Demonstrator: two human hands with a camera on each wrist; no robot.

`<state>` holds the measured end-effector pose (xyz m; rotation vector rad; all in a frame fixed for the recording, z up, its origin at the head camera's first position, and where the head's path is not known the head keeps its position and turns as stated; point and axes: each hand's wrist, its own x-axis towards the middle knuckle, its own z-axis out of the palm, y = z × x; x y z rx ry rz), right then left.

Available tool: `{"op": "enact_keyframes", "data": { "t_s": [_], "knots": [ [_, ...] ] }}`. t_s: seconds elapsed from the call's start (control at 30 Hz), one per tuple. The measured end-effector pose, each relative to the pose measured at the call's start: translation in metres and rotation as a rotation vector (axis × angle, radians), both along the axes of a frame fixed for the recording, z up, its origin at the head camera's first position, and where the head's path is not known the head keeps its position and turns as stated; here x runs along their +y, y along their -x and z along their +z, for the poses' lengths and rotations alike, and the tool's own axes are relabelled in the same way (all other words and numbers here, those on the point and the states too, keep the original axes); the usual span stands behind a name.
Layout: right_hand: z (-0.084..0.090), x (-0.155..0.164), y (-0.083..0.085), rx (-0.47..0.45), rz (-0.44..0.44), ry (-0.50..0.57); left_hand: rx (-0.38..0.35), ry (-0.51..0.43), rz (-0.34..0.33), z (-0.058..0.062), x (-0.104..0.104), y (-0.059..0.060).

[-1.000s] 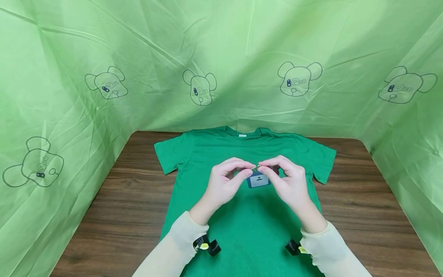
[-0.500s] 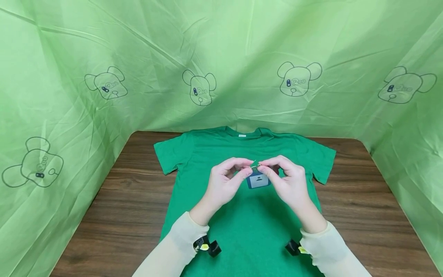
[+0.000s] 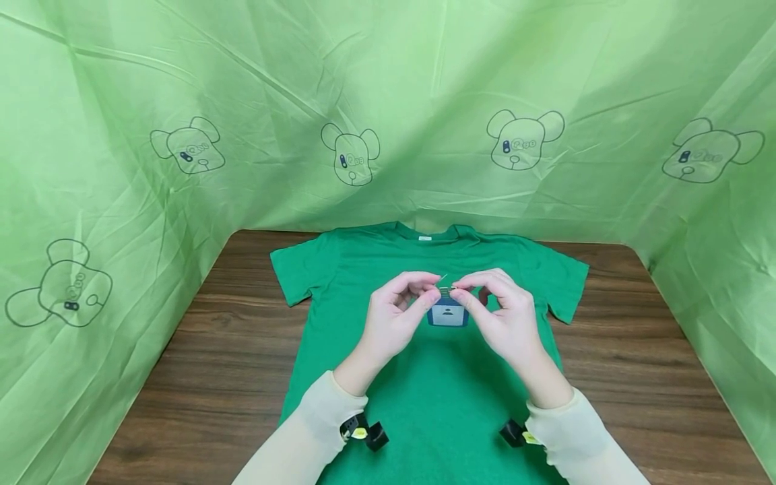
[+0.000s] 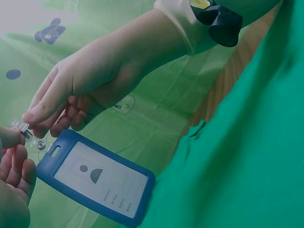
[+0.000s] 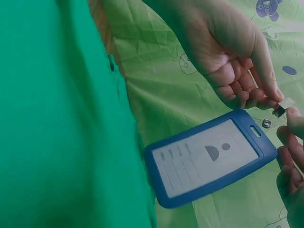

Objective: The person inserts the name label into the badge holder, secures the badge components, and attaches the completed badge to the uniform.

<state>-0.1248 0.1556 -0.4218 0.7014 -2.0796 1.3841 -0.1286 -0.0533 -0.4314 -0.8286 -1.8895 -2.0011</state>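
Note:
A green T-shirt (image 3: 442,397) lies flat, front up, on a wooden table (image 3: 230,357). Above its chest, both hands pinch a small metal clip (image 3: 447,289) from either side: my left hand (image 3: 434,292) on the left, my right hand (image 3: 459,294) on the right. A blue badge holder (image 3: 448,315) hangs from the clip by a clear strap with a snap. The left wrist view shows the clip (image 4: 21,126) and the badge holder (image 4: 97,179) in the air above the shirt. The right wrist view shows the badge holder (image 5: 209,159) and the clip (image 5: 285,104).
A green printed cloth (image 3: 388,101) walls in the table at the back and both sides. Bare wood shows left and right of the shirt. Black straps (image 3: 364,431) sit on both wrists over cream sleeves.
The hands have risen a little with the clip, and the badge holder has swung slightly left and hangs straighter. The shirt has not moved.

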Motion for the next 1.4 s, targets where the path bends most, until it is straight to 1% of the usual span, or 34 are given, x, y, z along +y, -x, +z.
{"op": "enact_keyframes", "data": {
  "t_s": [0.13,0.23,0.33,0.43,0.5,0.63,0.77,0.93,1.07,1.17,1.27,1.4],
  "knots": [
    [0.0001,0.0013,0.0018,0.044,0.005,-0.021,-0.004,0.001,-0.015,-0.0008,0.0,0.0002],
    [0.0008,0.0013,0.0012,0.042,0.017,-0.033,0.009,0.001,-0.019,-0.0017,-0.0003,0.0009],
    [0.001,-0.0002,0.0001,0.021,0.021,-0.041,0.036,-0.002,-0.015,-0.0015,-0.0002,0.0014],
    [0.0005,-0.0018,0.0003,0.022,0.018,-0.032,0.066,0.001,-0.01,-0.0004,0.0007,0.0014],
    [0.0002,-0.0021,0.0006,0.023,0.013,-0.026,0.069,0.012,-0.001,0.0005,0.0013,0.0006],
    [0.0016,-0.0031,-0.0003,0.025,0.018,-0.004,0.062,0.056,0.038,0.0015,0.0022,-0.0013],
    [0.002,-0.0038,-0.0016,0.01,0.043,0.018,0.058,0.094,0.09,0.0005,0.0028,-0.0021],
    [0.001,-0.0042,-0.0035,-0.024,0.065,0.039,0.049,0.099,0.122,-0.0024,0.0032,-0.002],
    [0.0013,-0.0048,-0.0046,-0.045,0.07,0.061,0.073,0.106,0.145,-0.0043,0.003,-0.0019],
    [0.0016,-0.0054,-0.0055,-0.067,0.085,0.072,0.101,0.123,0.175,-0.005,0.0029,-0.0016],
    [0.0012,-0.0058,-0.0055,-0.084,0.074,0.057,0.108,0.134,0.204,-0.0049,0.0028,-0.0017],
    [0.0013,-0.006,-0.0053,-0.094,0.035,0.029,0.092,0.146,0.227,-0.0041,0.0026,-0.0026]
  ]
}}
